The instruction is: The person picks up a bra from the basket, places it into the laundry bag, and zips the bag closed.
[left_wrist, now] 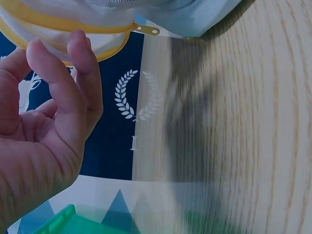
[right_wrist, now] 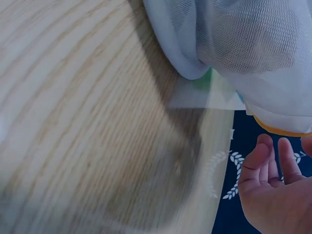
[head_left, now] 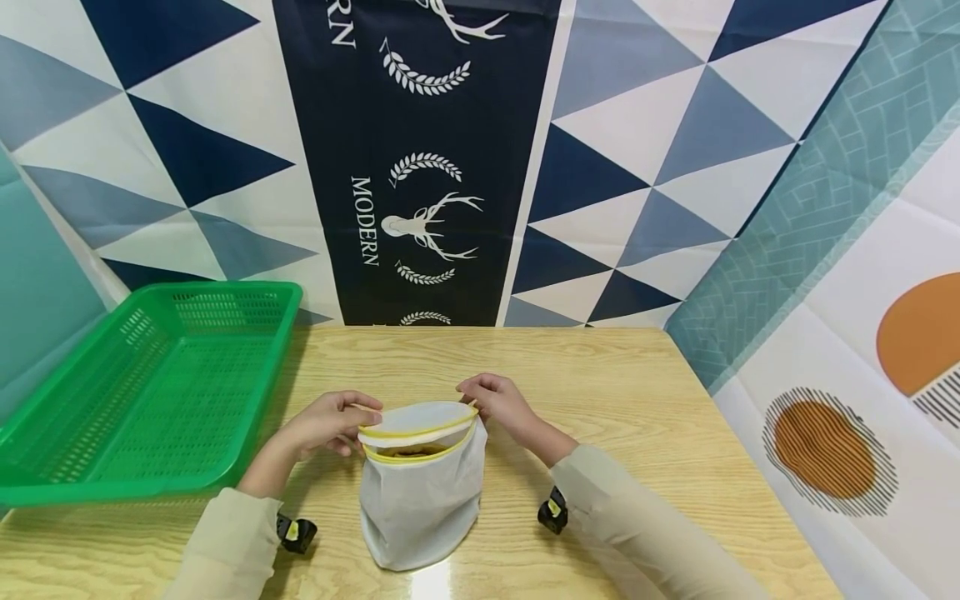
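Observation:
A white mesh laundry bag [head_left: 423,508] with a yellow zipper around its mouth stands in front of me, its round lid [head_left: 427,415] unzipped and raised toward the back. Through the gap some brownish-yellow contents [head_left: 412,451] show. My left hand [head_left: 330,421] pinches the left edge of the lid, thumb on top and other fingers below. At the right rear corner of the rim, my right hand [head_left: 498,404] holds the edge with its fingertips. The yellow zipper pull [left_wrist: 147,30] hangs at the mouth's side in the left wrist view. A dark patch shows through the mesh [right_wrist: 258,48].
A green plastic basket [head_left: 168,400] with slotted walls stands at the left on the wood-grain table [head_left: 622,400]. Patterned cloth [head_left: 420,167] hangs behind the table, and more patterned cloth [head_left: 840,333] hangs along the right side.

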`<state>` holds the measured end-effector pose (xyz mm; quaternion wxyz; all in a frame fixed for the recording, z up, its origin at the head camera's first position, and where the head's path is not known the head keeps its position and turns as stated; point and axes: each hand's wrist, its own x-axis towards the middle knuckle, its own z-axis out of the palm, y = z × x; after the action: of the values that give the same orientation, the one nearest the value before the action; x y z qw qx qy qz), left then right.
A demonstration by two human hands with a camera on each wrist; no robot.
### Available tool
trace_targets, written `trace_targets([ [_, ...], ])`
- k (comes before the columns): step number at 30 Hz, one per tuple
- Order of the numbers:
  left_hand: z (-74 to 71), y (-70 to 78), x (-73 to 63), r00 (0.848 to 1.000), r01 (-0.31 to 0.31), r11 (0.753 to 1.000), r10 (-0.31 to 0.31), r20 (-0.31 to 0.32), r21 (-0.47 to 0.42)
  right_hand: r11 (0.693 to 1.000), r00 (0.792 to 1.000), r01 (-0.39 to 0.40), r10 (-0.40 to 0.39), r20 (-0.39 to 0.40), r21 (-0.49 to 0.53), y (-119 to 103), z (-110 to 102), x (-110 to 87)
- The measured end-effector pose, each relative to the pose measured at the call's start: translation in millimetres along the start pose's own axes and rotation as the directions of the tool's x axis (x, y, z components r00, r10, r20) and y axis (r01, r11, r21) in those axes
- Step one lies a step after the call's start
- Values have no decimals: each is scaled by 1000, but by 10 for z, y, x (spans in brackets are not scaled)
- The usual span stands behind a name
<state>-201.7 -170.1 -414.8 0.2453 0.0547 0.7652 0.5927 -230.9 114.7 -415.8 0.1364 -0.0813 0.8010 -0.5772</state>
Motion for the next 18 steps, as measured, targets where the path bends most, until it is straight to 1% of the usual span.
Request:
trace_targets([
  [5,9,2,-2,1000,-17,1000,17,-15,-5,997,997,-59,61,50,-38,-24,14,41],
  [8,16,5,-4,999,-27,1000,27,-23,-8,994,991,-92,97,97,-58,-23,6,57],
  [12,25,21,-17,999,-45,999,45,-31,-8,991,979,-114,124,160,-71,-6,-4,73],
  [15,30,35,-24,998,-60,998,59,-29,-14,990,975,-122,132,179,-69,-11,4,85],
  [18,35,47,-31,997,-68,997,68,-26,-23,989,973,-142,148,178,-51,-39,20,89],
])
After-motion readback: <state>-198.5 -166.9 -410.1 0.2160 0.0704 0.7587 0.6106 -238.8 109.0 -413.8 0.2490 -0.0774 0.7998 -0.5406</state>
